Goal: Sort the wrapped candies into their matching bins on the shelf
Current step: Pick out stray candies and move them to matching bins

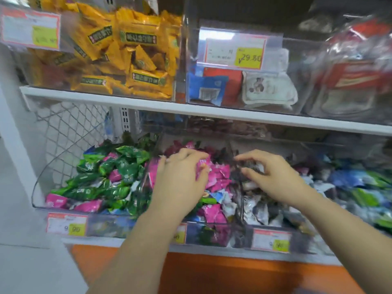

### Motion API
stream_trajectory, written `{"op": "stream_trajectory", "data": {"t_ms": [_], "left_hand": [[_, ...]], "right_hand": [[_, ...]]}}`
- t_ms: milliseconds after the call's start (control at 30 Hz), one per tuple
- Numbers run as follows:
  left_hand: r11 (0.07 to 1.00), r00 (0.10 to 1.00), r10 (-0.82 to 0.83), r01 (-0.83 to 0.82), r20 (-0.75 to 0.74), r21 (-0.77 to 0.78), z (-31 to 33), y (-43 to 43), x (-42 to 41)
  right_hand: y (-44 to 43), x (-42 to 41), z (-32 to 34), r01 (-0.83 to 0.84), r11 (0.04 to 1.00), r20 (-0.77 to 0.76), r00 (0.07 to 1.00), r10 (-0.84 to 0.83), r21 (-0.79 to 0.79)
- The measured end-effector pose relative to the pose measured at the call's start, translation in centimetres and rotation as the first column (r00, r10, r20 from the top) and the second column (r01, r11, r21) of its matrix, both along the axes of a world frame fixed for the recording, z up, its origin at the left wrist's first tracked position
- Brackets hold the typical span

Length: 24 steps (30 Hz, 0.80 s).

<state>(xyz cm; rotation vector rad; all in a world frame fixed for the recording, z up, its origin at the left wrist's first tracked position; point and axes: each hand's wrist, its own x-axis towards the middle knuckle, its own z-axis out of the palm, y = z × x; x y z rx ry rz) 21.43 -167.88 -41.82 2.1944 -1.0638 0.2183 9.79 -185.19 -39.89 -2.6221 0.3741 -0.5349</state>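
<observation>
The left hand (180, 183) lies on the pink candies (218, 177) in the middle bin (212, 232), fingers curled round some of them. The right hand (273, 177) reaches past the divider (240, 187) over dark and white candies (261, 211). Its thumb and fingers are bent, but I cannot tell whether they grip anything. Green candies (118, 166) fill the left bin (42, 187).

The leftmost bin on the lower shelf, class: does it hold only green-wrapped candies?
No: several pink candies lie among the green candies in the leftmost bin.

There are green candies (101, 166), pink candies (219, 175) (yellow packets (146, 78)).
</observation>
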Motion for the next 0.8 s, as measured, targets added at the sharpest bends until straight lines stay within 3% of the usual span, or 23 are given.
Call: {"op": "stream_trajectory", "data": {"t_ms": [200,400,567,667,733,800], "left_hand": [[0.992,0.993,-0.110,0.113,-0.041,0.061,-0.2,-5.5,-1.9],[0.983,0.984,-0.130,0.144,-0.125,0.110,-0.4,-8.1,-2.1],[0.985,0.977,-0.128,0.145,-0.169,0.094,-0.3,-9.0,-2.4],[0.986,0.980,-0.116,0.133,-0.161,0.098,-0.3,-9.4,-2.5],[0.987,0.983,-0.106,0.122,-0.148,0.102,-0.3,-9.6,-2.6],[0.987,0.985,-0.099,0.114,-0.139,0.109,-0.3,-9.8,-2.7]], "right_hand": [[-5.6,-3.8,-1.3,-0.080,0.981,-0.460,0.888,-0.011,-0.179],[-8.2,-5.9,-1.3,-0.135,0.980,-0.562,0.827,0.031,-0.146],[-9.3,-6.9,-1.0,-0.157,0.964,-0.553,0.833,0.012,-0.216],[-9.4,-7.6,0.2,-0.102,0.994,-0.431,0.899,0.080,-0.030],[-10.7,-7.8,1.2,0.000,1.000,-0.256,0.967,0.002,0.007],[-13.4,-7.7,1.6,0.141,0.980,-0.193,0.967,-0.167,-0.141]]}}
